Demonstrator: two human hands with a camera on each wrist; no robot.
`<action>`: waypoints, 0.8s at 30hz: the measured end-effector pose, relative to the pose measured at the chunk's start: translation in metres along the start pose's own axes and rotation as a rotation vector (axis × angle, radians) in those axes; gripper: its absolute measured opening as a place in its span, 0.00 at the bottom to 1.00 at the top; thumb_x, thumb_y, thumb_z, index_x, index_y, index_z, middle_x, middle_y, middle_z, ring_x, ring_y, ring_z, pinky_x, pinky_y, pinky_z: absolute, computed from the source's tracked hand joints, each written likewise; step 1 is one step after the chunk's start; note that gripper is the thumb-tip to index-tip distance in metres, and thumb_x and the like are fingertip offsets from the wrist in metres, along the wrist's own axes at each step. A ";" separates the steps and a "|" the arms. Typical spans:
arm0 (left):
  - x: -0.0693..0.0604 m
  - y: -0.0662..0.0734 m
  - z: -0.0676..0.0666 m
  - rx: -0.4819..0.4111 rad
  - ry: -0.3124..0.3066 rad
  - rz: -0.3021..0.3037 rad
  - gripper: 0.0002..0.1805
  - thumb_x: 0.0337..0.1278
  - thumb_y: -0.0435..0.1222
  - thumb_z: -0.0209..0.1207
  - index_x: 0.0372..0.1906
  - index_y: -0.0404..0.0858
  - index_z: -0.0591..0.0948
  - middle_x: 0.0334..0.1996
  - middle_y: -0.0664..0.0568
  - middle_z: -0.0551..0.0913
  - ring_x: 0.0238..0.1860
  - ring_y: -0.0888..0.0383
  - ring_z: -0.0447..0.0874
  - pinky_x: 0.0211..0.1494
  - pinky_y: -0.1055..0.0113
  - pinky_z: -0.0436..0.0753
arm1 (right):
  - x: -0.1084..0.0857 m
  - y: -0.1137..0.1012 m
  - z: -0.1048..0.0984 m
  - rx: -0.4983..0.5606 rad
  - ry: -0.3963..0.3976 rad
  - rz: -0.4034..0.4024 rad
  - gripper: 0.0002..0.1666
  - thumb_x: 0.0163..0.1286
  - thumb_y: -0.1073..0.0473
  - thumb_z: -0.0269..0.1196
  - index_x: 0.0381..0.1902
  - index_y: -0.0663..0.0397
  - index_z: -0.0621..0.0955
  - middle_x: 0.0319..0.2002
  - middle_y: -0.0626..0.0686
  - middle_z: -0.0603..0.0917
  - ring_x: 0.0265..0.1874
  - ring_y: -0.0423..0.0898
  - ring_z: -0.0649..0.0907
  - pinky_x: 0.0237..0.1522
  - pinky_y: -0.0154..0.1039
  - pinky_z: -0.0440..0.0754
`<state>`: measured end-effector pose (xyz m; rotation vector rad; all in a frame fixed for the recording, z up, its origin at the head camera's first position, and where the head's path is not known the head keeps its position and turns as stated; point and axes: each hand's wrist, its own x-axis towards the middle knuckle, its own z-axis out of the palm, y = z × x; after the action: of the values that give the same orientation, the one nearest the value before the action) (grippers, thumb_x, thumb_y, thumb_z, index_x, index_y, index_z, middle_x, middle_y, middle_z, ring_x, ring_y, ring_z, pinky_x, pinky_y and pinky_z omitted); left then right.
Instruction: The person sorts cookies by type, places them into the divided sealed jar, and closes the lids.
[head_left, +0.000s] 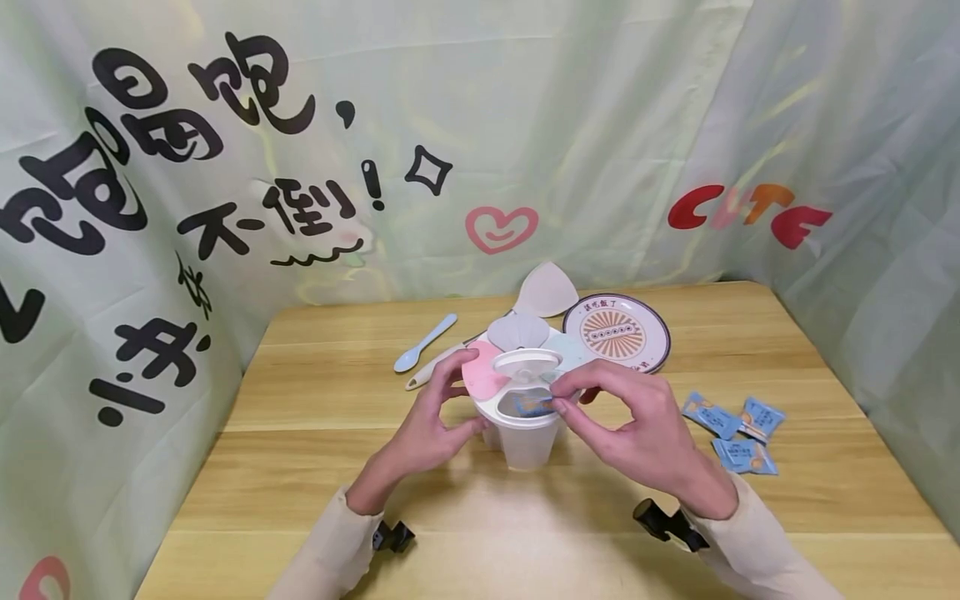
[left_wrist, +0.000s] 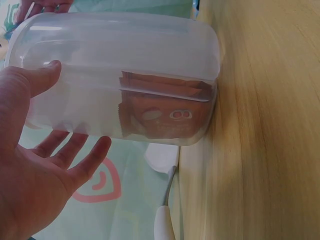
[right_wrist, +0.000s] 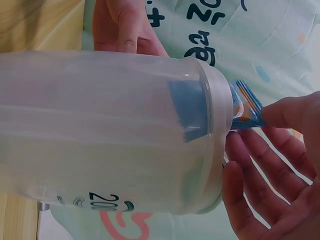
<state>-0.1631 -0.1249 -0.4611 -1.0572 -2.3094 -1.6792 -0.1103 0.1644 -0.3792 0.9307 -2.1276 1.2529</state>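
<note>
A translucent multi-compartment container (head_left: 529, 450) (left_wrist: 95, 45) (right_wrist: 90, 120) stands upright on the table, its front flap lid (head_left: 527, 359) raised and a pink lid (head_left: 483, 377) down at left. My left hand (head_left: 431, 425) (left_wrist: 42, 185) grips the container's left side, thumb and fingertips on its wall. At the front opening, my right hand (head_left: 641, 421) (right_wrist: 285, 175) pinches a blue packet (head_left: 534, 406) (right_wrist: 246, 107) between thumb and index finger; part of the packet is inside. Reddish-brown packets (left_wrist: 165, 112) lie at the bottom of one compartment.
Several blue packets (head_left: 742, 456) lie on the table at right. Behind the container are a patterned plate (head_left: 615, 333) and a white spatula (head_left: 547, 290). A light blue spoon (head_left: 426, 343) lies behind at left. A printed curtain (head_left: 585, 150) surrounds the wooden table (head_left: 300, 467).
</note>
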 end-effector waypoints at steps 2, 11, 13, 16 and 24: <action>0.000 0.001 0.000 -0.001 -0.002 -0.004 0.50 0.57 0.21 0.74 0.81 0.38 0.62 0.81 0.41 0.67 0.71 0.44 0.80 0.69 0.46 0.88 | -0.001 -0.001 -0.003 -0.006 -0.013 0.039 0.18 0.60 0.74 0.77 0.44 0.49 0.90 0.39 0.46 0.92 0.37 0.35 0.86 0.42 0.26 0.86; 0.000 0.001 -0.001 -0.002 -0.005 -0.013 0.49 0.59 0.22 0.74 0.82 0.39 0.62 0.81 0.41 0.67 0.71 0.43 0.79 0.70 0.46 0.88 | -0.009 0.002 -0.012 -0.051 0.000 0.081 0.16 0.62 0.72 0.77 0.43 0.48 0.90 0.37 0.46 0.92 0.36 0.34 0.85 0.43 0.25 0.85; 0.000 0.001 -0.001 0.005 -0.004 -0.007 0.49 0.59 0.23 0.75 0.82 0.39 0.62 0.81 0.41 0.67 0.71 0.42 0.80 0.69 0.47 0.88 | -0.010 0.004 -0.013 -0.066 0.010 0.082 0.17 0.61 0.73 0.77 0.42 0.48 0.90 0.37 0.45 0.92 0.36 0.34 0.85 0.43 0.24 0.85; -0.001 0.001 -0.001 0.004 -0.005 -0.013 0.49 0.59 0.23 0.75 0.82 0.40 0.62 0.81 0.42 0.67 0.72 0.43 0.79 0.70 0.47 0.88 | -0.014 0.007 -0.017 -0.093 0.025 0.088 0.18 0.59 0.75 0.77 0.41 0.48 0.90 0.36 0.45 0.92 0.36 0.33 0.85 0.43 0.24 0.84; -0.001 0.000 -0.001 -0.005 -0.007 -0.016 0.50 0.58 0.22 0.75 0.81 0.39 0.62 0.82 0.42 0.67 0.72 0.43 0.79 0.69 0.43 0.87 | -0.023 0.018 -0.036 -0.148 0.064 0.132 0.20 0.56 0.79 0.76 0.40 0.52 0.90 0.36 0.48 0.92 0.36 0.30 0.85 0.42 0.22 0.85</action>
<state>-0.1624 -0.1262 -0.4607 -1.0505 -2.3254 -1.6906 -0.1064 0.2099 -0.3886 0.6890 -2.2264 1.1527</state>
